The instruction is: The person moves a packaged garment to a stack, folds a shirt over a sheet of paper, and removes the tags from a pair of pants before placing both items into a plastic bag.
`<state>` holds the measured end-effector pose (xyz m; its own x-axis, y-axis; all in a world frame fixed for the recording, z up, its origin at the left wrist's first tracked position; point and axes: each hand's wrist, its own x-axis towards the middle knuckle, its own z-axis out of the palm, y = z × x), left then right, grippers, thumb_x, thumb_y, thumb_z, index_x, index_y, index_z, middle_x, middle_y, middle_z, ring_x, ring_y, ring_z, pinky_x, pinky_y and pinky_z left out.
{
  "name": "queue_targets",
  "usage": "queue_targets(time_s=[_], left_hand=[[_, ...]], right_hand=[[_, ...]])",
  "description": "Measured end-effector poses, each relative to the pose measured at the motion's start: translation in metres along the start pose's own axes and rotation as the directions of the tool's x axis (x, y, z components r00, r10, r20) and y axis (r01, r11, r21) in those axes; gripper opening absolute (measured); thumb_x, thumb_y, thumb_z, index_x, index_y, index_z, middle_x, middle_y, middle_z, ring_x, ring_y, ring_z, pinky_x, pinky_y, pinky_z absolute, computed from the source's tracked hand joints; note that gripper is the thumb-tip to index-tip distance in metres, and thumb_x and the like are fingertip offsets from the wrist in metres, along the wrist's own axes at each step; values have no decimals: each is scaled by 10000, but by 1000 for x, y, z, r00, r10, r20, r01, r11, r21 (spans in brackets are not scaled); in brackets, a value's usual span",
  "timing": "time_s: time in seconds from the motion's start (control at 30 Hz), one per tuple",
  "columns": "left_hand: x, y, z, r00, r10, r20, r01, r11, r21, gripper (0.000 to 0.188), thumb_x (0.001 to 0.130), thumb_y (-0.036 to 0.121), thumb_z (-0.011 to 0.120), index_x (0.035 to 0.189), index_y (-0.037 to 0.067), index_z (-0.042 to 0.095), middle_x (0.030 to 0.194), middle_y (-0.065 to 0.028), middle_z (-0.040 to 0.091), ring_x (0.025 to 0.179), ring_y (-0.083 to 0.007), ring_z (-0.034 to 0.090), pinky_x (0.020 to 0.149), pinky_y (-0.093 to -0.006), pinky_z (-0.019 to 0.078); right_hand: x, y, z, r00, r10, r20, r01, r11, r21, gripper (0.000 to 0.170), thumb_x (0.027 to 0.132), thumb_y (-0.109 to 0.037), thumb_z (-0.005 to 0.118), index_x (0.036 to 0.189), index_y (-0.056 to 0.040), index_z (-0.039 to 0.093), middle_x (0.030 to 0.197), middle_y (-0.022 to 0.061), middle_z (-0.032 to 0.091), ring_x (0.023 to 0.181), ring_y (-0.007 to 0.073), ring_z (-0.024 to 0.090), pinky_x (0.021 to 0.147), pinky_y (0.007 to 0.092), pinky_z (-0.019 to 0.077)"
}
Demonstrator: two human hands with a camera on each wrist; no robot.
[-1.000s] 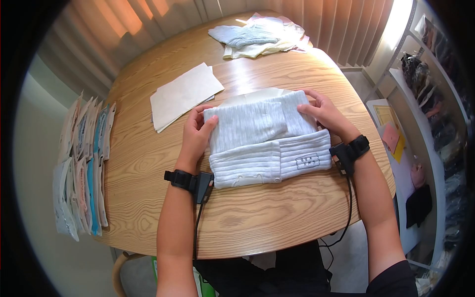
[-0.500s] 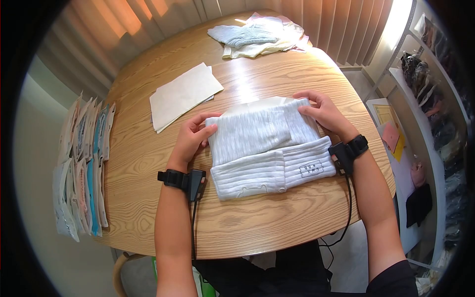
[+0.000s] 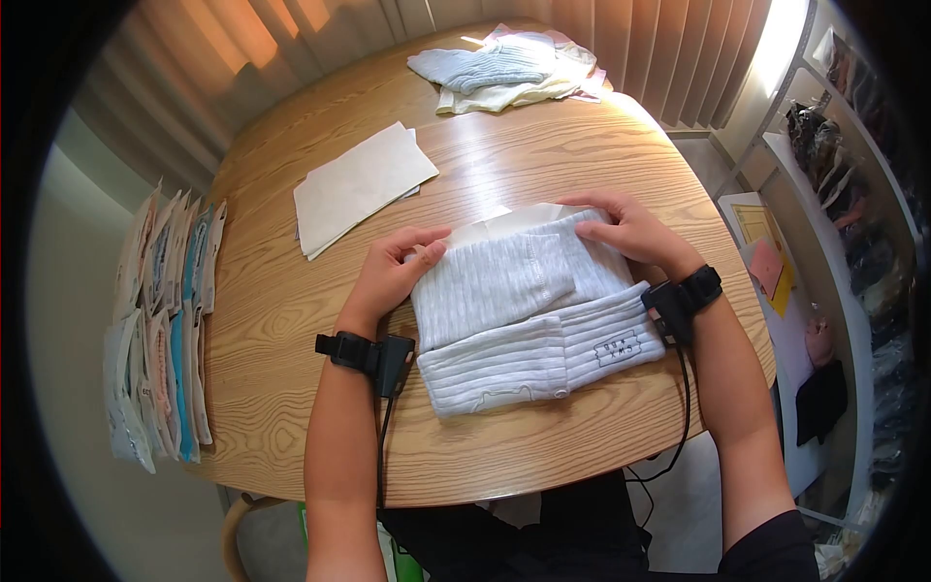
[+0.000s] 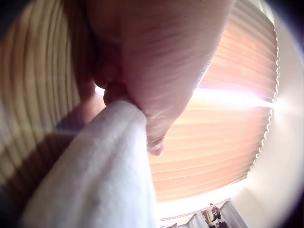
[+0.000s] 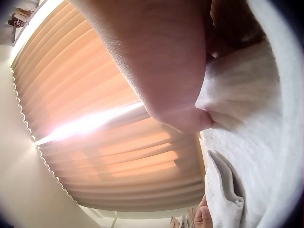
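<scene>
**Folded garment pinched at both far corners, pale sheet at its edge**

Garment: a folded, pale grey, heather-flecked knit garment (image 3: 495,291) lies on the wood-grain counter (image 3: 262,407) in front of the person, ribbed part nearest the body. All positions are taken from it.

Left hand (image 3: 388,272): at the garment's far left corner, thumb on top, fingers curled behind, pinching the cloth. Right hand (image 3: 635,231): at the far right corner, thumb pressing on top, fingers gripping round the edge. The symmetric hold presumably keeps the fold square and the far edge taut.

A stiff-looking off-white sheet (image 3: 485,229) projects past the garment's far edge, between the hands; probably a former for the fold. Cannot tell whether it sits inside or beneath.

Beyond the garment, to its left: loose cream paper sheets (image 3: 364,184), perhaps spares, placed within reach. Farther beyond: a heap of pastel clothes (image 3: 509,73), well apart, likely so that it leaves working room.
</scene>
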<state>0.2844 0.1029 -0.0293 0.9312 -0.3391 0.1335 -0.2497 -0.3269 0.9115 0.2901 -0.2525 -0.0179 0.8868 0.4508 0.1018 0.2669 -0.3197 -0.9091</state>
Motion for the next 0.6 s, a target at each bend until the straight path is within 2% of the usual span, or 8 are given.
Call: queue_targets(time_s=[0.13, 0.2, 0.5, 0.6], left_hand=[[0, 2, 0, 999, 45, 13, -46, 998, 31, 289, 948, 247, 678, 1158, 52, 717, 950, -16, 652, 872, -103, 555, 778, -261, 443], [0, 2, 0, 999, 43, 19, -44, 998, 33, 290, 951, 247, 674, 1161, 50, 715, 936, -18, 645, 873, -104, 552, 778, -260, 439], [-2, 6, 2, 1000, 17, -3, -17, 998, 57, 266, 915, 218, 717, 1124, 53, 736, 923, -9, 628, 890, -111, 541, 809, -254, 426], [-1, 6, 2, 999, 41, -10, -40, 997, 65, 231, 911, 207, 719, 1083, 56, 752, 931, -12, 636, 894, -118, 544, 819, -256, 427]], right_hand=[[-1, -1, 1, 1000, -16, -18, 16, 1000, -16, 400, 883, -162, 660, 1276, -91, 640, 1165, 83, 649, 1078, 166, 567, 967, 296, 436], [0, 0, 0, 999, -48, 9, 48, 996, -71, 401, 905, -119, 642, 1304, -80, 623, 1205, 69, 645, 1107, 146, 556, 998, 292, 418], [-3, -5, 0, 1000, 9, 3, -9, 997, -79, 367, 881, -93, 650, 1248, -81, 660, 1166, 47, 658, 1073, 139, 558, 960, 275, 421], [-1, 3, 1, 999, -35, -6, 34, 998, -57, 342, 876, -91, 648, 1217, -79, 676, 1144, 39, 660, 1051, 140, 559, 941, 273, 422]])
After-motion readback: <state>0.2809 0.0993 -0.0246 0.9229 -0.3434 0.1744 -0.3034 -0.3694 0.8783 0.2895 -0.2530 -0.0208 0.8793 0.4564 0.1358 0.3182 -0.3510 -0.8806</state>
